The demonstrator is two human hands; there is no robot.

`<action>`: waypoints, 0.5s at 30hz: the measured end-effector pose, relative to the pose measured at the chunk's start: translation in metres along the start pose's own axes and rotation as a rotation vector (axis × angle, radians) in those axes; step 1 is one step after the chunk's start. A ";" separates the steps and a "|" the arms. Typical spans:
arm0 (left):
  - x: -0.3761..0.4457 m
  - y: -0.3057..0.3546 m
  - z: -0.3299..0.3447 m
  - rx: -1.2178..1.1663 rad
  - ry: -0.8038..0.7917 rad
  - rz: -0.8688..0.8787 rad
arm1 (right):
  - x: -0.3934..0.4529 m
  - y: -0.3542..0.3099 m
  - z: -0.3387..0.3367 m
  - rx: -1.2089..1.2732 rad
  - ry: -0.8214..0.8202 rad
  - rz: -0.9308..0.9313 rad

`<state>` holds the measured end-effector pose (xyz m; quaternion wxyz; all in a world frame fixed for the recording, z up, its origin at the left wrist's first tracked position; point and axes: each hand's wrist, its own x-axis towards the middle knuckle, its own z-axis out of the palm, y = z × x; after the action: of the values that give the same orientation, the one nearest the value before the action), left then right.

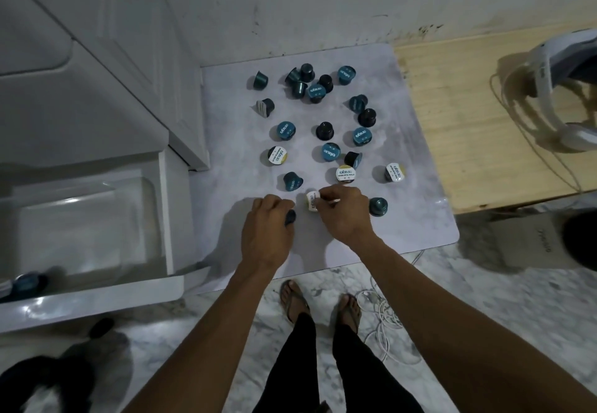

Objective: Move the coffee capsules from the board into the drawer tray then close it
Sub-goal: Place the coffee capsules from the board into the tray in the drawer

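Right hand (pixel 342 210) is pinching the white-lidded capsule (pixel 312 201) while your left (pixel 269 218) is gripping a dark capsule (pixel 290 217); carry both together to the drawer tray (pixel 97 218).

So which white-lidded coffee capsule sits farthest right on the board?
The white-lidded capsule near the board's right edge; the other white-lidded ones lie further left.

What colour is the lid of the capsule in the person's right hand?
White with dark print, on the capsule in the right hand; head view.

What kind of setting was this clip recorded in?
Probably a home room, not a lab: marble-look floor tiles, a white plastic drawer cabinet with its drawer tray open, and the person standing in flip-flops over a board of coffee capsules.
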<state>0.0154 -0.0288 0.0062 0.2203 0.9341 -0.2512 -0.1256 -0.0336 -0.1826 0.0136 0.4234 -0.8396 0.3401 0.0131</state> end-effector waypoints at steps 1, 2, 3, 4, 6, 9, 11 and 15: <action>0.001 -0.002 -0.001 0.019 -0.003 0.017 | 0.000 0.002 0.002 0.035 0.004 0.045; 0.003 -0.004 -0.001 0.034 -0.006 0.040 | 0.000 0.003 0.002 0.066 0.005 0.065; 0.004 -0.005 -0.002 0.045 -0.004 0.075 | -0.001 0.004 0.003 0.097 0.005 0.078; 0.006 -0.006 -0.001 0.052 0.006 0.122 | -0.002 0.004 0.003 0.123 0.009 0.084; 0.006 -0.006 0.001 0.052 0.055 0.228 | -0.004 0.005 0.004 0.146 0.031 0.084; 0.003 -0.005 0.007 0.034 0.126 0.318 | -0.007 0.008 0.003 0.146 0.034 0.057; 0.001 -0.006 0.012 0.007 0.150 0.327 | -0.008 0.010 0.001 0.104 0.024 0.026; -0.009 -0.011 0.022 -0.013 0.166 0.257 | -0.013 0.017 0.000 -0.006 0.015 -0.160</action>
<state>0.0045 -0.0235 -0.0170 0.2606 0.8999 -0.3490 -0.0205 -0.0538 -0.1820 0.0060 0.4181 -0.8653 0.2753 -0.0262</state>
